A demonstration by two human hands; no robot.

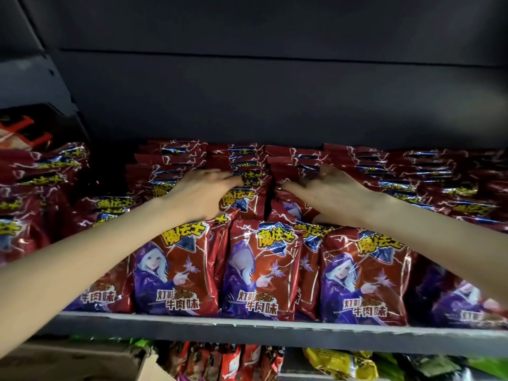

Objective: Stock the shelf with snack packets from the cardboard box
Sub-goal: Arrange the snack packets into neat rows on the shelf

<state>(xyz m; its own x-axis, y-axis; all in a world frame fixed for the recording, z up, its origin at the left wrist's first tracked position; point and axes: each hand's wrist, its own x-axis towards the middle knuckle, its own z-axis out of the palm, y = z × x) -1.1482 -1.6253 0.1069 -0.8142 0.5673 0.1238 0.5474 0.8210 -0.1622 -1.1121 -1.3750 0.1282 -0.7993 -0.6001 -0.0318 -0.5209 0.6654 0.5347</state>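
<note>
Red snack packets (176, 270) with a purple-hooded cartoon figure fill the grey shelf (247, 329) in upright rows, front to back. My left hand (203, 189) reaches deep into the middle rows, its fingers laid flat on the tops of the packets. Just to its right, my right hand (327, 192) also lies over packet tops with fingers spread. Neither hand clearly grips a packet. A corner of the cardboard box (82, 364) shows at the bottom left, below the shelf.
The dark back panel (275, 105) rises behind the rows. More red packets (35, 193) stack at the far left. Below the shelf lie other snacks, red ones (228, 361) and a yellow bag (338, 364).
</note>
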